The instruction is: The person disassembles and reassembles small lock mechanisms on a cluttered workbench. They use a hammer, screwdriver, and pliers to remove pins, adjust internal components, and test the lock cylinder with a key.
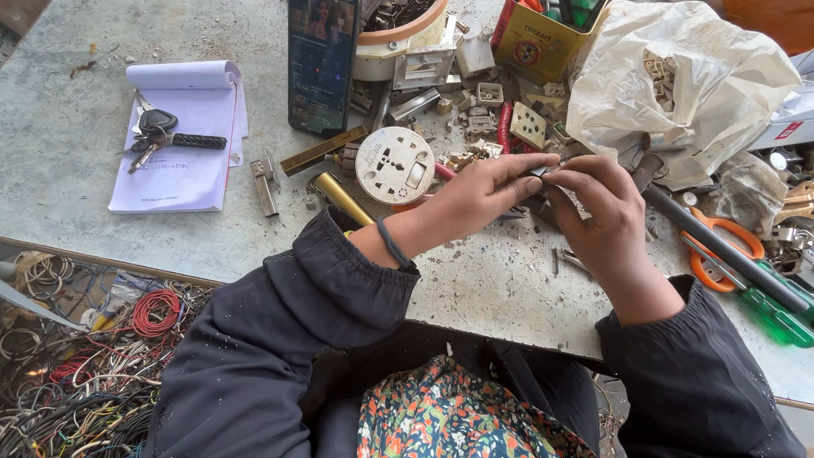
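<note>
Head view of a workbench for electrical fittings, described from the near edge outward.

Nearest, at 6 o'clock, lie the person's dark sleeves and a flowered cloth on the lap; at 8 o'clock, below the bench edge, is a heap of tangled wires (76, 373).

Just past the near edge of the grey bench (68, 170), right of centre, the left hand (475, 199) and the right hand (606, 212) meet fingertip to fingertip. Both are closed in a pinch on one small dark part (543, 172), held just above the bench between thumbs and forefingers; the part is mostly hidden, so its kind cannot be told. The work appears to be mid-way: the part is in hand and being worked, neither set down nor visibly joined to a fitting.

At 3 o'clock lie orange-handled scissors (721, 246), a long dark rod and green-handled screwdrivers (780, 309).

Just beyond the left hand, at 11 o'clock from it, a round cream socket plate (394, 165) lies face up beside a brass tube (339, 197). Loose switch and socket pieces are scattered behind the hands, apparently unassembled.

At 9 to 10 o'clock a notepad (182, 144) carries a bunch of keys (161, 134).

Farthest, at 12 o'clock, stand a phone (320, 64) and a yellow box (538, 38); at 1 o'clock sits a crumpled white plastic bag (678, 76) holding more pieces.
</note>
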